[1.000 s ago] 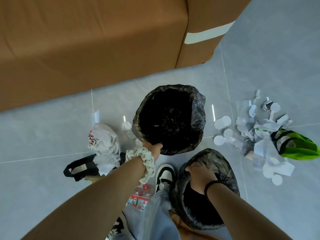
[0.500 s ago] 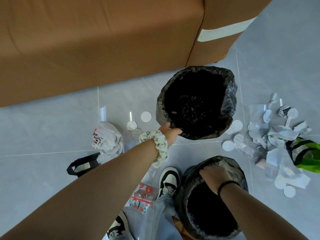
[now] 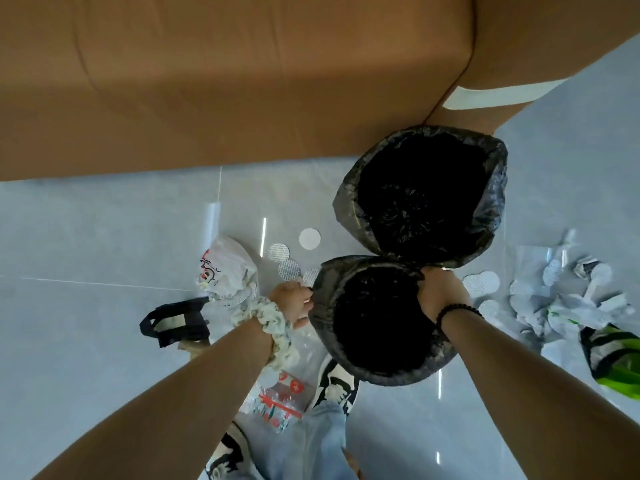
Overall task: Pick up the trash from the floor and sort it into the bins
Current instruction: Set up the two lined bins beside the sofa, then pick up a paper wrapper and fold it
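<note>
Both my hands grip the near bin (image 3: 349, 362) rim: L hand (image 3: 292, 304) pinching its left edge, R hand (image 3: 441, 292) curled over right; far bin (image 3: 491, 216) touches it

— Can you read anything on the litter here?

— Nothing legible. The white plastic bag (image 3: 227, 268) on the floor has a red and black print, but it is crumpled and no letters come clear.

— And the clear packet (image 3: 280, 401) by the shoe?

— Red round marks and red and green printing; too blurred to read as words or a brand.

— The round foil seals (image 3: 278, 252)?

— A fine pattern of rows that may be small print, too small to tell. The black bag (image 3: 176, 322) carries a pale panel with no readable text.
</note>
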Motion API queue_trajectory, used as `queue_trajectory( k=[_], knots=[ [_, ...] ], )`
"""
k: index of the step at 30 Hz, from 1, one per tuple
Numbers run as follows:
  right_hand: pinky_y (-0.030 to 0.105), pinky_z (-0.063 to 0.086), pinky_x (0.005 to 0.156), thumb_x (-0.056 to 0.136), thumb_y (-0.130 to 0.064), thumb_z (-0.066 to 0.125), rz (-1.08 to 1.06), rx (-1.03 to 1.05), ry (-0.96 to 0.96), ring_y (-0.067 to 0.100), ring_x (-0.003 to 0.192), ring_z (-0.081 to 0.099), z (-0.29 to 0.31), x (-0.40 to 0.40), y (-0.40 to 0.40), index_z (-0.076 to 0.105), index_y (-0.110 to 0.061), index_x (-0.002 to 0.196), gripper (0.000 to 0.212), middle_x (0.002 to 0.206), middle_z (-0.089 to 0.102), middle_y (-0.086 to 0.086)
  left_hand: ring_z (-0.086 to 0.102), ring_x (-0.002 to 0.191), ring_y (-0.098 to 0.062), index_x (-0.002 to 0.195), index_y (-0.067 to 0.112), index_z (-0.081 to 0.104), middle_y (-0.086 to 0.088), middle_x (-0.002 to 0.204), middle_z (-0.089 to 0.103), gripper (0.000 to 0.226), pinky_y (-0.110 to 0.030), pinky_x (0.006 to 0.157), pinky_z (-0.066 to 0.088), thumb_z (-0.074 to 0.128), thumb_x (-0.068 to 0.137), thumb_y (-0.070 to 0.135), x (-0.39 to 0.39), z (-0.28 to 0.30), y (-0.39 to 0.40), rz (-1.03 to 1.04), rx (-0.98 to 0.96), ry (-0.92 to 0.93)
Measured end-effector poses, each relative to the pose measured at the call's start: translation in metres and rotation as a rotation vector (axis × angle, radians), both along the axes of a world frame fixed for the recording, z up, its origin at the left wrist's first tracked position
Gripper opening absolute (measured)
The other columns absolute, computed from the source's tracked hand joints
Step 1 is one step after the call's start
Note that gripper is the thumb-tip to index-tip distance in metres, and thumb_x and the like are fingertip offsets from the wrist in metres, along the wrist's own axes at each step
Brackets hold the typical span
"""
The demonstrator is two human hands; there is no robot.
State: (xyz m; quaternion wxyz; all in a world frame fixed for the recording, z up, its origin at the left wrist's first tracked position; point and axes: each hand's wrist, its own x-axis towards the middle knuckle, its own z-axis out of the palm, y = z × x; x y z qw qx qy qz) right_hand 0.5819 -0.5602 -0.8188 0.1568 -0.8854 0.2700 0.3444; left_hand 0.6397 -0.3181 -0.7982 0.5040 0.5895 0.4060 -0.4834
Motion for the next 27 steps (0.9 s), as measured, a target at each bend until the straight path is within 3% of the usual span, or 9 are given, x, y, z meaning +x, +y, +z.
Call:
queue_trajectory(
  k=[8, 11, 12, 14, 15, 20, 22, 24, 27],
  knots=[
    [0.038, 0.045, 0.088, 0.093, -0.009, 0.044, -0.111, -0.094, 0.059, 0.037, 0.111, 0.055, -0.006, 0.01, 0.018, 0.053, 0.0, 0.117, 0.027, 0.12, 0.058, 0.021, 0.043, 0.071, -0.013, 0.072, 0.012, 0.041, -0.002, 0.066, 0.052, 0.034, -0.024, 0.065, 0.032, 0.023, 0.1, 0.007, -0.012, 0.006, 0.063, 0.154, -0.195, 0.098],
    [0.039, 0.044, 0.088, 0.091, -0.008, 0.046, -0.23, -0.05, -0.03, 0.04, 0.109, 0.055, -0.008, -0.003, 0.026, 0.049, 0.0, 0.122, 0.033, 0.119, 0.058, 0.024, 0.051, 0.094, -0.019, 0.078, 0.012, 0.051, -0.003, 0.084, 0.056, 0.028, -0.027, 0.079, 0.035, 0.033, 0.1, 0.014, -0.032, 0.013, 0.087, 0.205, -0.219, 0.096],
    [0.04, 0.043, 0.089, 0.09, -0.009, 0.048, -0.265, -0.023, -0.059, 0.041, 0.108, 0.054, -0.007, -0.007, 0.029, 0.048, 0.0, 0.125, 0.036, 0.119, 0.057, 0.025, 0.052, 0.094, -0.021, 0.077, 0.013, 0.056, -0.004, 0.086, 0.058, 0.021, -0.027, 0.077, 0.035, 0.048, 0.094, 0.022, -0.037, 0.015, 0.096, 0.224, -0.252, 0.089],
    [0.043, 0.042, 0.091, 0.087, -0.012, 0.051, -0.323, 0.021, -0.108, 0.042, 0.109, 0.053, -0.005, -0.016, 0.037, 0.045, -0.003, 0.129, 0.043, 0.121, 0.056, 0.025, 0.053, 0.079, -0.018, 0.058, 0.014, 0.067, -0.003, 0.072, 0.064, 0.034, -0.026, 0.067, 0.031, 0.089, 0.045, 0.036, -0.045, 0.017, 0.116, 0.242, -0.336, 0.086],
    [0.045, 0.042, 0.095, 0.086, -0.013, 0.052, -0.346, 0.027, -0.126, 0.042, 0.113, 0.051, -0.002, -0.021, 0.044, 0.042, -0.004, 0.131, 0.047, 0.125, 0.053, 0.025, 0.051, 0.074, -0.016, 0.047, 0.016, 0.068, -0.001, 0.063, 0.065, 0.038, -0.026, 0.065, 0.03, 0.092, 0.027, 0.037, -0.053, 0.015, 0.126, 0.238, -0.377, 0.094],
    [0.05, 0.02, 0.116, 0.085, -0.017, 0.055, -0.33, -0.048, -0.249, 0.034, 0.143, 0.013, 0.032, -0.04, 0.096, 0.016, -0.011, 0.15, 0.076, 0.156, 0.012, 0.016, 0.045, 0.071, -0.013, 0.053, 0.016, 0.064, -0.005, 0.081, 0.056, 0.023, -0.025, 0.063, 0.03, 0.074, 0.071, 0.027, -0.085, 0.024, 0.166, 0.322, -0.313, 0.109],
    [0.047, 0.02, 0.116, 0.085, -0.014, 0.055, -0.306, -0.018, -0.305, 0.034, 0.142, 0.015, 0.05, -0.044, 0.123, 0.023, -0.01, 0.148, 0.07, 0.155, 0.015, 0.016, 0.049, 0.069, -0.011, 0.045, 0.02, 0.066, 0.0, 0.078, 0.056, 0.03, -0.024, 0.06, 0.032, 0.073, 0.067, 0.039, -0.089, 0.037, 0.175, 0.33, -0.376, 0.123],
    [0.043, 0.021, 0.114, 0.088, -0.013, 0.054, -0.252, 0.058, -0.283, 0.034, 0.14, 0.017, 0.072, -0.049, 0.156, 0.032, -0.008, 0.144, 0.061, 0.153, 0.017, 0.015, 0.06, 0.065, -0.011, 0.058, 0.021, 0.072, 0.001, 0.074, 0.065, 0.026, -0.022, 0.056, 0.043, 0.086, 0.045, 0.038, -0.096, 0.062, 0.187, 0.336, -0.428, 0.079],
    [0.039, 0.028, 0.111, 0.09, -0.013, 0.053, -0.132, 0.174, -0.196, 0.03, 0.137, 0.024, 0.097, -0.055, 0.198, 0.048, -0.009, 0.134, 0.045, 0.15, 0.024, 0.013, 0.059, 0.075, -0.014, 0.089, 0.017, 0.06, -0.002, 0.088, 0.062, 0.006, -0.026, 0.067, 0.045, 0.055, 0.092, 0.015, -0.11, 0.093, 0.19, 0.271, -0.172, -0.076]
  ],
)
